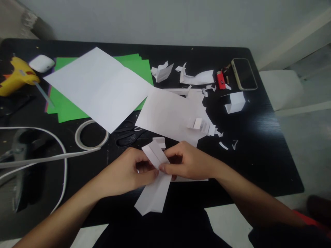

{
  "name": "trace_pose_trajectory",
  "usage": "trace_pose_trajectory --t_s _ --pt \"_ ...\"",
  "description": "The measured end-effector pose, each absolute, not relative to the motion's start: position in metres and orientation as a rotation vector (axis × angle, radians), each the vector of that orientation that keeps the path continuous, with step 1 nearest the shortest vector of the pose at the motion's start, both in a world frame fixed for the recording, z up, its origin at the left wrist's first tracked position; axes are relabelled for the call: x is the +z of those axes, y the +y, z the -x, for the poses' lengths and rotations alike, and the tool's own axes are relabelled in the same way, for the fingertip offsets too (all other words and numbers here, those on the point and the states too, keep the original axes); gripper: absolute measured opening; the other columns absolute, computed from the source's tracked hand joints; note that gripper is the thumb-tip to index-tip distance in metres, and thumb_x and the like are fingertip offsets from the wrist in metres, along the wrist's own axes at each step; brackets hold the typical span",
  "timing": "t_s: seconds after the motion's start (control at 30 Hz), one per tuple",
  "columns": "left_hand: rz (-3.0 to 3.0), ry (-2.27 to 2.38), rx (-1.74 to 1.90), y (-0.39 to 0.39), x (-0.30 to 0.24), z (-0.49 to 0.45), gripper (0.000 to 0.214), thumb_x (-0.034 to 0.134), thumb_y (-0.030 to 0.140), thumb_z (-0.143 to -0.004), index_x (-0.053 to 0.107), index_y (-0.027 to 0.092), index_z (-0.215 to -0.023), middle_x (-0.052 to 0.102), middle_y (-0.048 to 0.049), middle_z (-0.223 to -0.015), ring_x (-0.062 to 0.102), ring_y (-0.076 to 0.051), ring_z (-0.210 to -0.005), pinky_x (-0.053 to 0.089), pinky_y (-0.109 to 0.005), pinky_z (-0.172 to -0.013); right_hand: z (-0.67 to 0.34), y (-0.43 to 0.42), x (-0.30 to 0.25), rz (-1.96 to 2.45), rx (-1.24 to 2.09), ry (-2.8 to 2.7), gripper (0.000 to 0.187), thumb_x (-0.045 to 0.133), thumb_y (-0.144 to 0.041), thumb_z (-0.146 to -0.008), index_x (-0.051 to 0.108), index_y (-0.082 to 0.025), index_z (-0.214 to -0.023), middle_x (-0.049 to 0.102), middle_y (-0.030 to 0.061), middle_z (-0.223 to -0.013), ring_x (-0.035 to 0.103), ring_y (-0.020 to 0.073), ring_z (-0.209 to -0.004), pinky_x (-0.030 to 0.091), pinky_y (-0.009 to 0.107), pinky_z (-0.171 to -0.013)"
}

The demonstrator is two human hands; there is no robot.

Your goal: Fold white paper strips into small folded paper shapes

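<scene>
Between my two hands a folded strip of white paper [154, 193] is held over the front edge of the black table. My left hand [137, 170] pinches its left side at the middle, thumb on top. From the other side my right hand [184, 162] grips it at the same height, the thumbtip almost meeting the left thumb. Creases run along the strip's upper part, and its lower end spreads wider toward my lap. Just beyond the hands lies a small folded paper piece [161, 142]. Some fingers are hidden behind the paper.
White sheets [103, 89] overlap green paper [74, 115] at the back left. A yellow glue gun [19, 77], tape roll [77, 134], scissors [126, 137] and white cable [65, 172] lie leftward. Paper scraps [198, 78], a red lighter [221, 80] and a phone [244, 73] lie right.
</scene>
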State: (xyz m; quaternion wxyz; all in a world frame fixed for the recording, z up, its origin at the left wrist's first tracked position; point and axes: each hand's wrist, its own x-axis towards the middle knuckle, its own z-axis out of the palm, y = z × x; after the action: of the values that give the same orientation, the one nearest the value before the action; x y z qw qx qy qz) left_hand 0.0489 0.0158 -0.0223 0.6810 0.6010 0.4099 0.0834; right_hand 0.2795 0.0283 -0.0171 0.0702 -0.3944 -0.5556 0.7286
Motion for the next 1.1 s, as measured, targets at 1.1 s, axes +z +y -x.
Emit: trace_pose_trajectory --t_s 1.1 --pt "-1.401 1.073 0.133 0.0190 -0.0144 -0.0511 0.013 0.066 0.026 -0.088 0.069 0.018 -0.080 0.062 0.0024 -0.070 0.056 -0.011 -0.063 0.043 -0.022 -0.058 -0.2805 0.0286 -0.0170 1.178 1.812 -1.880 0.013 0.073 -0.018 -0.085 0.082 -0.020 -0.095 0.077 0.0017 -0.083 0.067 0.0138 -0.070 0.052 0.025 -0.064"
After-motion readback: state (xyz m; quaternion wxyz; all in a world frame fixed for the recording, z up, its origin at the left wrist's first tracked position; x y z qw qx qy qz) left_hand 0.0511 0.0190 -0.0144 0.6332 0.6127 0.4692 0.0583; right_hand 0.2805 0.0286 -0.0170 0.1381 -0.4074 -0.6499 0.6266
